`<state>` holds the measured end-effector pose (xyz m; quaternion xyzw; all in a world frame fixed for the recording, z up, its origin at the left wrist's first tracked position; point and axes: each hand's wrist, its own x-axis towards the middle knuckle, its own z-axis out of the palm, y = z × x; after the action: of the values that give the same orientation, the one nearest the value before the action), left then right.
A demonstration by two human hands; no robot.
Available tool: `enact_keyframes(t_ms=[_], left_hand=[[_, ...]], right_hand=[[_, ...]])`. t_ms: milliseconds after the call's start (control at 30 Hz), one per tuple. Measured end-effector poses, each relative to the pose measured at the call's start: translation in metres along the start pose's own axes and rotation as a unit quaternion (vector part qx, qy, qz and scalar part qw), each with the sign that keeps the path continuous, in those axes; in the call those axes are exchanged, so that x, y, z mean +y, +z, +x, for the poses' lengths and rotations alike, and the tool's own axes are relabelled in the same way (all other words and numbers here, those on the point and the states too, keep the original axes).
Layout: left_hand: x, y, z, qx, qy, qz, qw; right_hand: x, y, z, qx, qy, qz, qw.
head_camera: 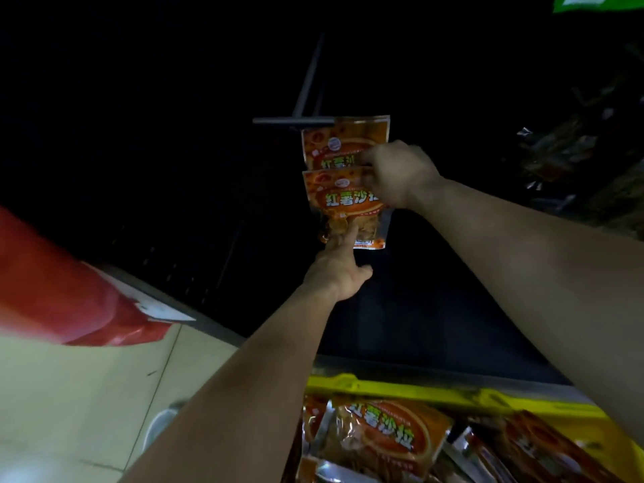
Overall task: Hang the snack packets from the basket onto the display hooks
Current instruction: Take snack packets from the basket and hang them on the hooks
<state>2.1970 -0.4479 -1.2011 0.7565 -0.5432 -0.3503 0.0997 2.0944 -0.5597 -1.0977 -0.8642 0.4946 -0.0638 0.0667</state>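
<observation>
Snack packet (343,203) pinched by right hand (397,172), straight-fingered left hand (336,266) touching it; hook (292,120) dim.

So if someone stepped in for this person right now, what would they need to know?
The right hand grips the front packet near its top; the left hand is open, one finger propping its bottom edge.
Behind it a rear packet seems to hang at the display hook.
Left to do: hook the front packet, then the packets lying in the yellow basket.
</observation>
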Motion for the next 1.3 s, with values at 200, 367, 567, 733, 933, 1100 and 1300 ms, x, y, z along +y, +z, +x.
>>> enact_keyframes(t_ms=[200,367,567,733,933,1100,1300], left_hand=[[-0.001,-0.004,0.021,0.029,0.011,0.009,0.999],[0.002,-0.008,0.029,0.026,0.003,0.007,1.0],[0.0,-0.009,0.011,0.014,-0.002,0.011,1.0],[-0.001,-0.023,-0.032,0.01,-0.002,0.027,1.0],[0.008,-0.048,-0.111,0.009,0.009,0.069,0.998],[0.01,-0.047,-0.189,0.024,0.041,0.074,0.996],[-0.012,-0.002,-0.257,0.016,0.067,0.104,0.992]], right_hand=[[0.029,0.012,-0.015,0.107,0.059,0.017,0.992],[0.07,0.036,-0.059,0.016,0.163,0.057,0.985],[0.076,0.056,-0.107,-0.139,0.164,0.033,0.976],[0.058,0.039,-0.141,-0.158,0.154,0.045,0.974],[0.035,-0.011,-0.2,-0.153,0.146,0.076,0.974],[0.024,-0.04,-0.265,-0.128,0.14,0.108,0.976],[0.014,-0.028,-0.338,-0.134,0.129,0.135,0.973]])
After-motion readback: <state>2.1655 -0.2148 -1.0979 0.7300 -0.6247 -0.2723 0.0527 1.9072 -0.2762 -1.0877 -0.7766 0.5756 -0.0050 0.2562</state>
